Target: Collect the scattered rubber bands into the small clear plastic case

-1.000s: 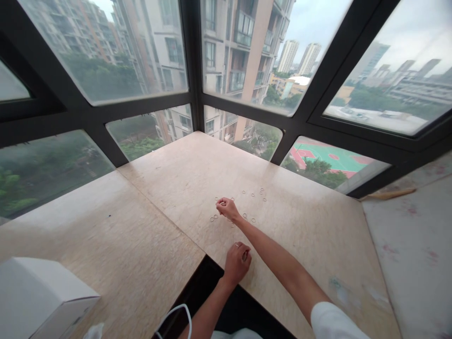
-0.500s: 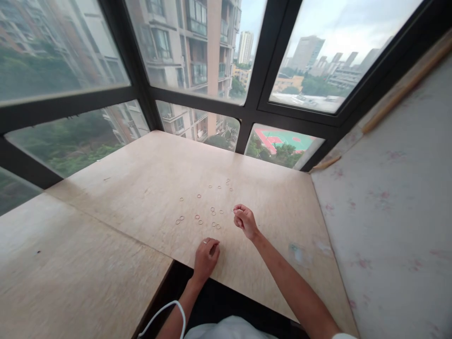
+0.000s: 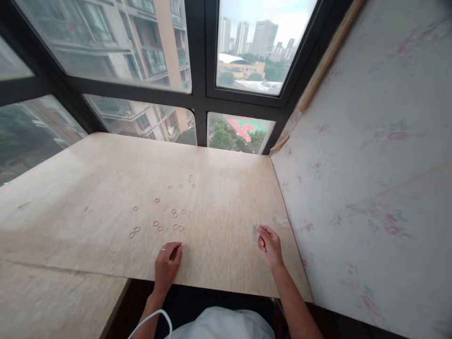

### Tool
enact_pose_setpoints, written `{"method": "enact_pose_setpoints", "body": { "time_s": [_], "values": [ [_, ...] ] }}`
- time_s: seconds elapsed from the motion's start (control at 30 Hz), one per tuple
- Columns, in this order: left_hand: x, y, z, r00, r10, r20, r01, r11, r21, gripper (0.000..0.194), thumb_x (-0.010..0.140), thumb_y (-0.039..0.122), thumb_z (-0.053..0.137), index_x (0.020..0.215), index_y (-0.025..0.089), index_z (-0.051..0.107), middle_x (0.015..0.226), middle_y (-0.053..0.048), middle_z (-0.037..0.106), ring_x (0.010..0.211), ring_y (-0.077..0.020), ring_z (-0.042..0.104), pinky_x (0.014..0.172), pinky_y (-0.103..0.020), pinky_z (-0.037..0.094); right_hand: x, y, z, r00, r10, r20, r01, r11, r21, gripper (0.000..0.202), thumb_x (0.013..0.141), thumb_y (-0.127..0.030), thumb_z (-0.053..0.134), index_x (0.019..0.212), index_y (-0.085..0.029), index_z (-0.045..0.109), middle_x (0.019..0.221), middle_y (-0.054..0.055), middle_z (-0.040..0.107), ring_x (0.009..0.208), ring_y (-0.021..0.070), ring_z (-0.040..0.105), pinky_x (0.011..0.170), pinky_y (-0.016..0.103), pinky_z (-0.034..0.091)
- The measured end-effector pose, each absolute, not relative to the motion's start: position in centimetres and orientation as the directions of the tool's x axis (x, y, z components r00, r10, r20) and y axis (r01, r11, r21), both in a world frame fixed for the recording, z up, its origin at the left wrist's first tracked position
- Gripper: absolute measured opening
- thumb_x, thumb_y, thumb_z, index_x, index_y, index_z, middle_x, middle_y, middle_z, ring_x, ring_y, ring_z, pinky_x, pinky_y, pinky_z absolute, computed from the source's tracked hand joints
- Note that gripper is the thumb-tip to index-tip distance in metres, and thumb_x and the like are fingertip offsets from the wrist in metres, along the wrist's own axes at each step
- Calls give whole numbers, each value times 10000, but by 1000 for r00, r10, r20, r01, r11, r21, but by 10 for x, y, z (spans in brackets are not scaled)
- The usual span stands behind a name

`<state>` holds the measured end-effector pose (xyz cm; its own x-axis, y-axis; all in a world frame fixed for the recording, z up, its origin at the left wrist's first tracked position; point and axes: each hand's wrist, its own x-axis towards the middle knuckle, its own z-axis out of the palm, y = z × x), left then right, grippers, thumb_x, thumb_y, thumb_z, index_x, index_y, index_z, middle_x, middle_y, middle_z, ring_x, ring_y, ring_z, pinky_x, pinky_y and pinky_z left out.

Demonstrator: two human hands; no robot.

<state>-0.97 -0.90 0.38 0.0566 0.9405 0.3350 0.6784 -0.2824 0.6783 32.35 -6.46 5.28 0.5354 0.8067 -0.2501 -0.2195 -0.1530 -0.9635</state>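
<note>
Several small thin rings (image 3: 175, 227) lie scattered on the pale tabletop (image 3: 226, 254), some in touching pairs; a few look reddish. My left hand (image 3: 168, 263) rests near the table's front edge, just below the nearest rings. Its fingers are curled with the tips against the thumb, and whatever they may hold is hidden. A ring is worn on one of its fingers. Out to the right, my right hand (image 3: 270, 244) is closed in a pinch beside a small clear, greenish patch (image 3: 254, 229) on the table. I cannot make out what is between its fingertips.
Dark-framed windows (image 3: 200, 103) border the table at the back and left. A flowered wall (image 3: 353, 188) closes the right side. A pale patch (image 3: 280, 218) lies near that wall. A white cable (image 3: 155, 314) loops by my left forearm.
My right hand has moved right and nearer, from beside the rings to the greenish patch. My left hand stays by the front edge. The view has turned right.
</note>
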Motion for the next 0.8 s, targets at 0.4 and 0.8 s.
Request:
{"method": "enact_pose_setpoints", "body": {
  "time_s": [0.4,0.8],
  "values": [
    [-10,-9,6,90,930,355,673,-320,667,205,855,356,509,856,196,637,854,-49,675,791,-201,640,734,-328,525,358,-74,51,559,808,-186,103,-291,-951,367,711,-499,657,811,-146,658,420,-59,473,344,80,368,336,192,242],
    [-12,-10,4,66,936,345,655,-302,693,218,845,357,511,847,189,650,863,-61,684,796,-196,645,739,-311,523,363,-63,51,515,855,-52,416,-304,-857,365,753,-425,589,897,-112,710,412,-38,516,386,116,455,414,219,321]
  ]
}}
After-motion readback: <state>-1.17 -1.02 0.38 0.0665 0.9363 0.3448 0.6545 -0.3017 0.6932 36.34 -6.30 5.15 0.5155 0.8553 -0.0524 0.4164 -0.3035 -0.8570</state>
